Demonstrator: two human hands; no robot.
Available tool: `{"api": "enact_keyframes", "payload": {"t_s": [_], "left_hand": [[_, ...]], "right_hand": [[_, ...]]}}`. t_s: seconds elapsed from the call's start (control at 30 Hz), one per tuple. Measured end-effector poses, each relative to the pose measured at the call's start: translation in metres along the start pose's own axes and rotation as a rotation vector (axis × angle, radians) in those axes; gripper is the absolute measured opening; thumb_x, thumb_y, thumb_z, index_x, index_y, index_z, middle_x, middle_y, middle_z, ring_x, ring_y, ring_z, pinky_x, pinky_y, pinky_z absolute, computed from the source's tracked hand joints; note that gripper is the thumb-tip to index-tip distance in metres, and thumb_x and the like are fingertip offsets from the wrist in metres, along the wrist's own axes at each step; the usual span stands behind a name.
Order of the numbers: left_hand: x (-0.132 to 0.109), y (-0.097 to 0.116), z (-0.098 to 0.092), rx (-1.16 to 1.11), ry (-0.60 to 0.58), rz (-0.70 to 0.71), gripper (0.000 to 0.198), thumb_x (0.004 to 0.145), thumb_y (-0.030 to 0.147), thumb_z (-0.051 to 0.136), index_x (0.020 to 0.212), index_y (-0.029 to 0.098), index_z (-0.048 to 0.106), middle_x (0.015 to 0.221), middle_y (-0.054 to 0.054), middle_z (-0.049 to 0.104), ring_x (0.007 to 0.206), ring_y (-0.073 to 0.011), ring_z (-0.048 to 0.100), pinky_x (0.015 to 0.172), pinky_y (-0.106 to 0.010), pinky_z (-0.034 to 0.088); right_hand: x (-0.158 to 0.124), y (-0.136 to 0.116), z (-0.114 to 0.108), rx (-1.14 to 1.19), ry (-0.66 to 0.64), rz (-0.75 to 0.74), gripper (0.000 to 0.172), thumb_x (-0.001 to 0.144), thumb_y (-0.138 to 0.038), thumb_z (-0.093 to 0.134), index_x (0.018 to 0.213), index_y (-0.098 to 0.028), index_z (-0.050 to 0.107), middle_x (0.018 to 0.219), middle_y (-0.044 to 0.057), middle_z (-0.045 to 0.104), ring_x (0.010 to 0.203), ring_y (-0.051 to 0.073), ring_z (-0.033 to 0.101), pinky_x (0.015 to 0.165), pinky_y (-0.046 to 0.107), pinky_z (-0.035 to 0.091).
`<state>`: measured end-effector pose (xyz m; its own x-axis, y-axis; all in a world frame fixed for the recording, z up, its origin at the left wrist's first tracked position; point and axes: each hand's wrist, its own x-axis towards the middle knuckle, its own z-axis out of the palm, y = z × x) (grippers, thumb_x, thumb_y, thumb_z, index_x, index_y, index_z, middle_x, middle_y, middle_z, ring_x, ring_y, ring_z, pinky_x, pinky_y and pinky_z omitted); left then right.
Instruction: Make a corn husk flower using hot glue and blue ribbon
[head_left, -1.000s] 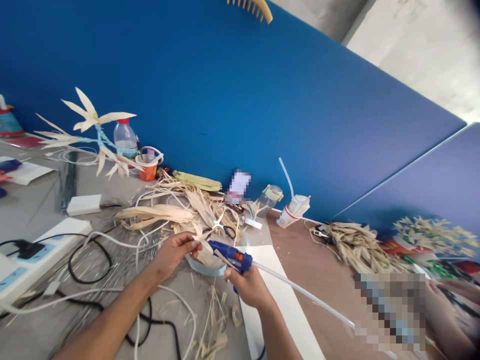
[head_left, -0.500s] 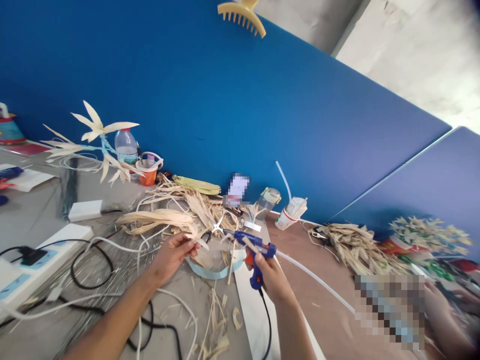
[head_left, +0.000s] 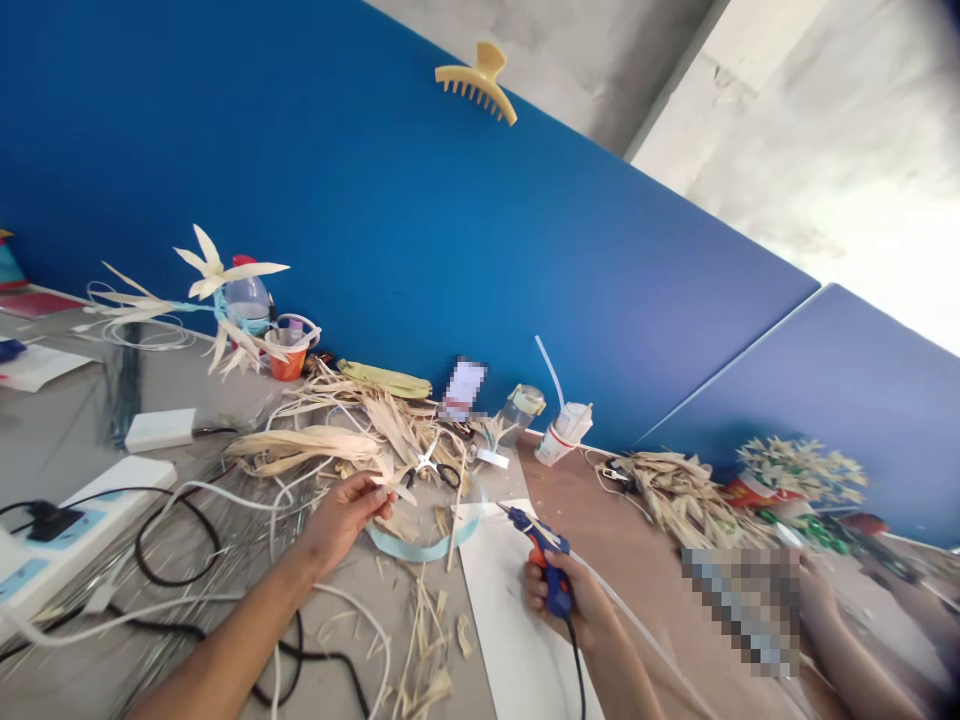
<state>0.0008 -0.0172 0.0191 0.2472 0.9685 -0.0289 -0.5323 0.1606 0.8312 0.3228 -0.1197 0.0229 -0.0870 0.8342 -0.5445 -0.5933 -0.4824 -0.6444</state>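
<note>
My left hand (head_left: 347,522) pinches a pale piece of dried corn husk (head_left: 400,487) between thumb and fingertips. In my right hand (head_left: 581,605) is a blue hot glue gun (head_left: 553,575), its nozzle pointing up and left, apart from the husk. A clear glue stick trails from its back and a black cord hangs below. Between the hands, a light blue ribbon loop (head_left: 420,548) lies on the table. Scissors (head_left: 427,463) with dark handles rest open just beyond my left hand. White paper (head_left: 499,590) lies under the glue gun.
Dried husks (head_left: 307,445) spread behind my left hand. A power strip (head_left: 97,530) and tangled cables occupy the left. A husk flower (head_left: 217,275) stands near a bottle (head_left: 247,300). Behind are a phone (head_left: 463,388), jar (head_left: 523,405) and paper cup (head_left: 559,440). Another person's hand (head_left: 817,595) is at right.
My right hand has drawn the glue gun right and down, away from the husk. My left hand keeps its pinch in nearly the same spot. The camera view has shifted slightly.
</note>
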Motion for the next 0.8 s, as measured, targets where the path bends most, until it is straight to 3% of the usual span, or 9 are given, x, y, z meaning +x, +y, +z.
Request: {"api": "enact_keyframes", "payload": {"t_s": [0.23, 0.37, 0.47, 0.53, 0.63, 0.7, 0.8], "left_hand": [[0.001, 0.003, 0.001, 0.091, 0.039, 0.047, 0.022, 0.052, 0.025, 0.082, 0.067, 0.017, 0.069, 0.064, 0.0, 0.067, 0.066, -0.0147, 0.06, 0.071, -0.027, 0.047], [0.002, 0.002, -0.001, 0.096, 0.033, 0.064, 0.019, 0.055, 0.029, 0.081, 0.065, 0.017, 0.07, 0.061, 0.0, 0.065, 0.065, -0.0151, 0.057, 0.067, -0.026, 0.044], [0.002, 0.0, -0.002, 0.073, 0.008, 0.063, 0.018, 0.058, 0.03, 0.079, 0.068, 0.017, 0.071, 0.062, 0.0, 0.065, 0.062, -0.0147, 0.055, 0.064, -0.027, 0.042], [0.002, 0.001, -0.001, 0.088, 0.007, 0.076, 0.017, 0.057, 0.029, 0.079, 0.066, 0.017, 0.071, 0.061, 0.0, 0.065, 0.061, -0.0148, 0.054, 0.063, -0.026, 0.041], [0.0, 0.005, 0.004, 0.116, 0.018, 0.078, 0.018, 0.054, 0.027, 0.08, 0.064, 0.017, 0.071, 0.061, -0.001, 0.065, 0.063, -0.0156, 0.055, 0.062, -0.026, 0.041], [-0.002, 0.007, 0.006, 0.111, 0.014, 0.064, 0.019, 0.052, 0.027, 0.081, 0.063, 0.016, 0.071, 0.061, -0.002, 0.066, 0.064, -0.0161, 0.057, 0.063, -0.026, 0.042], [-0.003, 0.006, 0.008, 0.097, 0.014, 0.043, 0.021, 0.049, 0.027, 0.083, 0.064, 0.016, 0.072, 0.063, -0.003, 0.068, 0.064, -0.0163, 0.058, 0.063, -0.025, 0.043]], "right_hand": [[0.011, -0.011, 0.01, -0.217, 0.117, 0.144, 0.028, 0.08, -0.038, 0.063, 0.08, -0.01, 0.059, 0.06, 0.0, 0.056, 0.046, 0.008, 0.054, 0.042, 0.018, 0.038], [0.014, -0.013, 0.014, -0.363, 0.194, 0.074, 0.027, 0.086, -0.039, 0.056, 0.08, -0.013, 0.058, 0.065, 0.003, 0.062, 0.049, 0.011, 0.06, 0.042, 0.02, 0.04], [0.012, -0.017, 0.017, -0.643, 0.283, 0.083, 0.037, 0.088, -0.048, 0.046, 0.072, -0.015, 0.057, 0.06, 0.003, 0.059, 0.044, 0.014, 0.058, 0.04, 0.023, 0.039], [0.006, -0.023, 0.021, -0.99, 0.395, 0.073, 0.044, 0.089, -0.048, 0.042, 0.06, -0.016, 0.054, 0.049, 0.003, 0.053, 0.039, 0.015, 0.054, 0.04, 0.024, 0.037], [-0.005, -0.031, 0.033, -1.382, 0.458, -0.154, 0.035, 0.086, -0.034, 0.048, 0.058, -0.015, 0.058, 0.058, 0.006, 0.058, 0.055, 0.017, 0.06, 0.05, 0.025, 0.041], [-0.008, -0.03, 0.049, -1.397, 0.357, -0.447, 0.023, 0.083, -0.029, 0.05, 0.073, -0.017, 0.066, 0.076, 0.006, 0.064, 0.075, 0.018, 0.061, 0.061, 0.024, 0.043], [0.004, -0.012, 0.088, -1.194, 0.148, -0.672, 0.024, 0.081, -0.029, 0.049, 0.086, -0.018, 0.071, 0.076, 0.004, 0.062, 0.062, 0.014, 0.056, 0.058, 0.025, 0.044]]}}
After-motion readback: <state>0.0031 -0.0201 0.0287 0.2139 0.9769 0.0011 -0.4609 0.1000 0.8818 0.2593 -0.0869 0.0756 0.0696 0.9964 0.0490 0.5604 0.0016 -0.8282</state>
